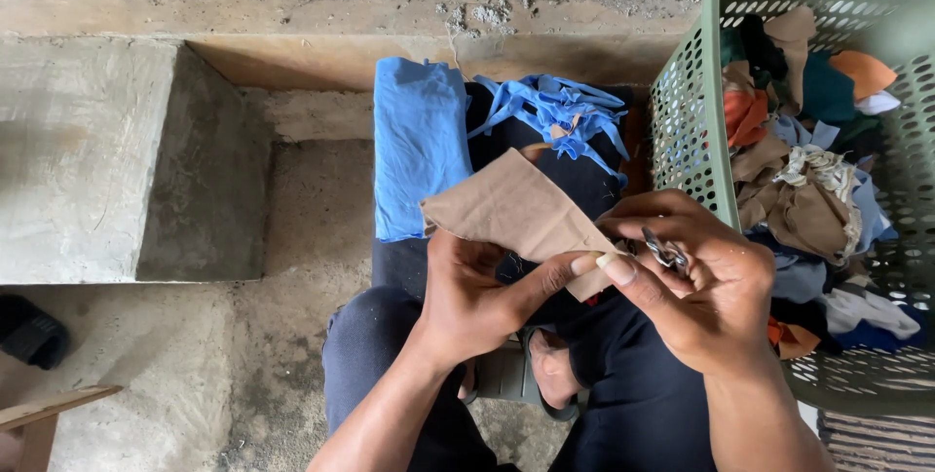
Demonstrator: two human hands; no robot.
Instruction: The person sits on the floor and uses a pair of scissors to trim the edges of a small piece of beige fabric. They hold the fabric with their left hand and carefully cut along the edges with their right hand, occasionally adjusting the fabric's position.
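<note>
I see my left hand pinching a tan fabric scrap from beneath, thumb stretched along its near edge, so the piece stands up taut in front of me, just above my knees; held that way, its right corner is offered straight to the other hand. My right hand is curled tightly around a small pair of scissors, only a bit of dark metal showing between the fingers, and its fingertips touch the scrap's right edge. Whether the blades are parted I cannot tell, since the hand hides most of them. Neither hand is spread wide: both are closed on what they hold. Just beyond the scrap, on a dark cloth, lies a folded blue cloth with a heap of blue strips to its right, close enough to reach without shifting. At the right stands a green plastic basket full of mixed fabric offcuts in brown, orange, teal and white, right beside the working hand. To the left is a bare concrete step, and a dark sandal rests on the floor near it.
</note>
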